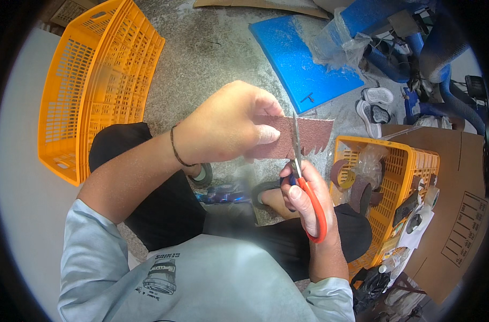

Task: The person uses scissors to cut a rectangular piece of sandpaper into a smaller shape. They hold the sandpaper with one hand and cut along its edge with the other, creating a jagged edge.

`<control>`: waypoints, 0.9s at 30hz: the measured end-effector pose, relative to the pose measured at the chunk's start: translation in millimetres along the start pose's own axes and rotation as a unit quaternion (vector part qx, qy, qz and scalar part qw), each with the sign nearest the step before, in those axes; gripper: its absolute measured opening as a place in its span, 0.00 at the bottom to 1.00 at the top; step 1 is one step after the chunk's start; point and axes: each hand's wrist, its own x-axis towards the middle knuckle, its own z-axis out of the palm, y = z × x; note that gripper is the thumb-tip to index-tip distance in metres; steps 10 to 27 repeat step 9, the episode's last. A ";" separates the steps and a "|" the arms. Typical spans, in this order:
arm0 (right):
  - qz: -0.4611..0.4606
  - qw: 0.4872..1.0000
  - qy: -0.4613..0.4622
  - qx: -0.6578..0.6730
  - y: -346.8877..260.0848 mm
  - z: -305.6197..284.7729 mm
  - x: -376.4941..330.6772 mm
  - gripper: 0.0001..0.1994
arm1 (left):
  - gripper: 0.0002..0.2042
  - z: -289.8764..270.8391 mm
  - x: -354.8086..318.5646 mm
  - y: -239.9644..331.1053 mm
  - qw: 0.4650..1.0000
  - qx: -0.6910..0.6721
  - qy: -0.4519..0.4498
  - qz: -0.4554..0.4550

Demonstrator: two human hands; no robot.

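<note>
A reddish-brown strip of sandpaper [314,131] is pinched between the thumb and fingers of my left hand [239,121]. Its right end is jagged, with several slits along the lower edge. My right hand [309,196] grips a pair of scissors [320,217] with red-orange handles. The blades point away from me and cross the strip to the right of my left thumb. Whether they are closed together on it I cannot tell. Part of the strip lies hidden behind my left fingers.
Stacked yellow crates [102,80] stand at the left. Another yellow crate [386,214] at the right holds sandpaper rolls and plastic. A blue panel [303,61] lies on the floor ahead, near shoes [374,110] and blue hoses [386,63]. Cardboard [448,204] leans at the far right.
</note>
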 end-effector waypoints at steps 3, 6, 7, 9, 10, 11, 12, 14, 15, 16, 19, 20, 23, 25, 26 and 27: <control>0.023 1.000 0.002 -0.010 -3.9 -2.7 -2.1 0.19 | 0.08 0.2 -0.9 1.2 1.000 0.016 0.006 -0.002; 0.037 0.999 0.005 -0.014 -5.5 -3.2 -3.0 0.16 | 0.08 -1.4 -0.7 0.5 1.000 -0.019 -0.011 -0.007; 0.042 0.999 0.006 -0.007 -5.7 -2.7 -2.7 0.16 | 0.09 -1.6 -0.5 -0.4 1.000 -0.020 -0.003 -0.001; 0.047 0.999 0.010 -0.001 -6.9 -1.8 -3.7 0.17 | 0.10 -0.1 0.8 -3.0 0.999 -0.031 0.008 0.029; 0.047 0.999 0.010 -0.001 -6.9 -1.8 -3.7 0.17 | 0.10 -0.1 0.8 -3.0 0.999 -0.031 0.008 0.029; 0.047 0.999 0.010 -0.001 -6.9 -1.8 -3.7 0.17 | 0.10 -0.1 0.8 -3.0 0.999 -0.031 0.008 0.029; 0.047 0.999 0.010 -0.001 -6.9 -1.8 -3.7 0.17 | 0.10 -0.1 0.8 -3.0 0.999 -0.031 0.008 0.029; 0.047 0.999 0.010 -0.001 -6.9 -1.8 -3.7 0.17 | 0.10 -0.1 0.8 -3.0 0.999 -0.031 0.008 0.029; 0.047 0.999 0.010 -0.001 -6.9 -1.8 -3.7 0.17 | 0.10 -0.1 0.8 -3.0 0.999 -0.031 0.008 0.029; 0.047 0.999 0.010 -0.001 -6.9 -1.8 -3.7 0.17 | 0.10 -0.1 0.8 -3.0 0.999 -0.031 0.008 0.029; 0.047 0.999 0.010 -0.001 -6.9 -1.8 -3.7 0.17 | 0.10 -0.1 0.8 -3.0 0.999 -0.031 0.008 0.029; 0.047 0.999 0.010 -0.001 -6.9 -1.8 -3.7 0.17 | 0.10 -0.1 0.8 -3.0 0.999 -0.031 0.008 0.029; 0.047 0.999 0.010 -0.001 -6.9 -1.8 -3.7 0.17 | 0.10 -0.1 0.8 -3.0 0.999 -0.031 0.008 0.029; 0.047 0.999 0.010 -0.001 -6.9 -1.8 -3.7 0.17 | 0.10 -0.1 0.8 -3.0 0.999 -0.031 0.008 0.029; 0.047 0.999 0.010 -0.001 -6.9 -1.8 -3.7 0.17 | 0.10 -0.1 0.8 -3.0 0.999 -0.031 0.008 0.029; 0.047 0.999 0.010 -0.001 -6.9 -1.8 -3.7 0.17 | 0.10 -0.1 0.8 -3.0 0.999 -0.031 0.008 0.029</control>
